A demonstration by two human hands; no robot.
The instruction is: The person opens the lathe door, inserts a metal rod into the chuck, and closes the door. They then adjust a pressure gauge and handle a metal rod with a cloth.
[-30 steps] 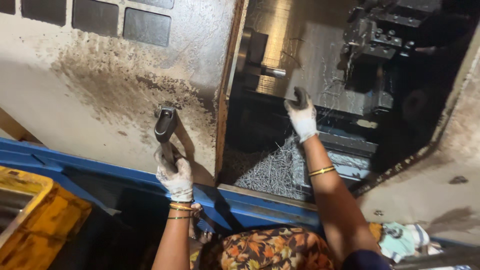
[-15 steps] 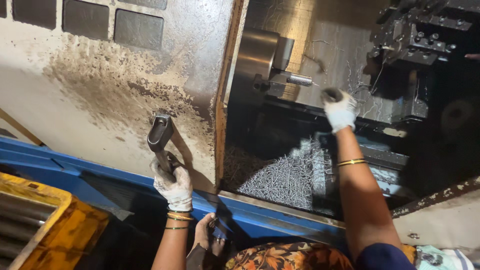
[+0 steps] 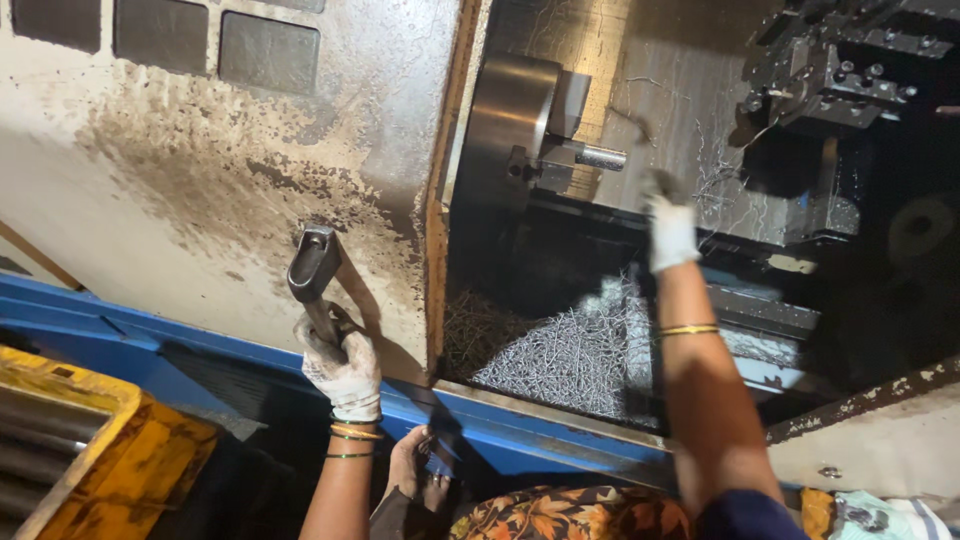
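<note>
Left hand [image 3: 343, 365], gloved: fingers clenching around the handle of a metal tool [image 3: 312, 268], its head resting against the stained machine panel [image 3: 200, 190]. Right hand [image 3: 668, 225], gloved: reaching into the lathe beside the chuck [image 3: 510, 125]; finger state blurred, cannot tell.

The gloved left hand [image 3: 343, 365] wraps its fingers [image 3: 318, 345] around a dark metal tool [image 3: 312, 270] against the stained machine panel [image 3: 200, 200], while the gloved right hand [image 3: 668, 225] reaches into the lathe just below the chuck [image 3: 510, 125], above heaped metal shavings [image 3: 570, 350].
</note>
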